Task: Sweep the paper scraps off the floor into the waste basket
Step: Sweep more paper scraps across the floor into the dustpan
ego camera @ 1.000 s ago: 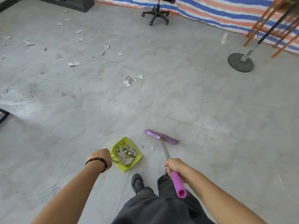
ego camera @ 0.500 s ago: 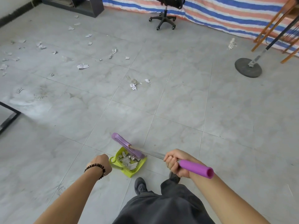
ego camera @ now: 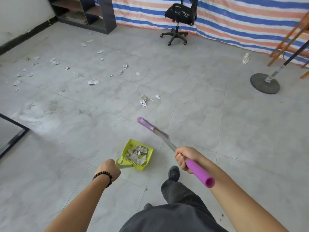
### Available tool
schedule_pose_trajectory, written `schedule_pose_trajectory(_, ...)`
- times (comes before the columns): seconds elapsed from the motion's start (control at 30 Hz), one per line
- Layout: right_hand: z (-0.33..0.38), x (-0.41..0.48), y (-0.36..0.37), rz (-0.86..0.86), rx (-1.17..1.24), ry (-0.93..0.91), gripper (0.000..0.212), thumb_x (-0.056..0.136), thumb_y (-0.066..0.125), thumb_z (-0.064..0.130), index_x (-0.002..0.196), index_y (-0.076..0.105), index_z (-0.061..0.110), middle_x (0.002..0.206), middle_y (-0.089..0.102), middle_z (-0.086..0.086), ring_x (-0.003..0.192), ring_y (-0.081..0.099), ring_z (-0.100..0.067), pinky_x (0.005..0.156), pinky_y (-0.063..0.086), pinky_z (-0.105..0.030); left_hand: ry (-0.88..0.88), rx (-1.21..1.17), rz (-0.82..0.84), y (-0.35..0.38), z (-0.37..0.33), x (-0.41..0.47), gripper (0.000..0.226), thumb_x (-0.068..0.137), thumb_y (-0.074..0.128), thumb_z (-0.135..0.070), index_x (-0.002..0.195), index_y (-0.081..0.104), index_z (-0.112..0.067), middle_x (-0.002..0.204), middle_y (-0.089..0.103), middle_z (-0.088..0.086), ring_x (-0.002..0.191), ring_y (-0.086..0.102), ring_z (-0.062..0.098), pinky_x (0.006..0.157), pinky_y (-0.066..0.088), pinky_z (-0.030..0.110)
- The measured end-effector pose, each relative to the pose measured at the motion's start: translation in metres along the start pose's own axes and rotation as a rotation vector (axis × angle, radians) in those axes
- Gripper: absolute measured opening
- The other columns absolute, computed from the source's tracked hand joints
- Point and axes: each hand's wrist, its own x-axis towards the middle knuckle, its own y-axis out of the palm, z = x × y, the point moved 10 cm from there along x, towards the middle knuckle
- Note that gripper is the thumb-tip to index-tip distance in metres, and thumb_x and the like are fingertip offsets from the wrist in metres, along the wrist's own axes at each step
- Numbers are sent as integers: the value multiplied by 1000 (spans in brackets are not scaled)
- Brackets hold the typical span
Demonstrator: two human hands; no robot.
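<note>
My left hand [ego camera: 109,169] is closed around the handle of a lime-green dustpan [ego camera: 149,154] that holds several paper scraps. My right hand [ego camera: 184,156] grips the metal shaft of a broom just above its purple foam grip. The purple broom head [ego camera: 151,127] sits ahead of the dustpan, apart from it. A small cluster of paper scraps [ego camera: 144,102] lies on the grey tiles beyond the broom head. Many more paper scraps [ego camera: 93,82] are scattered over the far left floor. No waste basket is in view.
A black office chair [ego camera: 179,15] stands at the back by a striped tarp [ego camera: 234,19]. A dark shelf unit [ego camera: 93,14] is at the back left. A round grey stand base [ego camera: 265,83] and wooden legs [ego camera: 284,37] are at right. A black frame [ego camera: 14,138] is at the left edge.
The broom head has lifted out of the dustpan and swung forward and right. The dustpan stays in my left hand. The view has tilted up and moved forward.
</note>
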Motion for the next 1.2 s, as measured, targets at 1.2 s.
schedule_pose_trajectory(1.2, 549, 357, 17, -186, -798, 27, 32, 98, 27, 20, 119, 52, 24, 71, 48, -9, 45, 42, -15, 41, 39, -23, -88, 12, 80, -293, -226, 449, 12, 88, 52, -26, 86, 58, -15, 76, 60, 0, 64, 58, 20, 49, 38, 25)
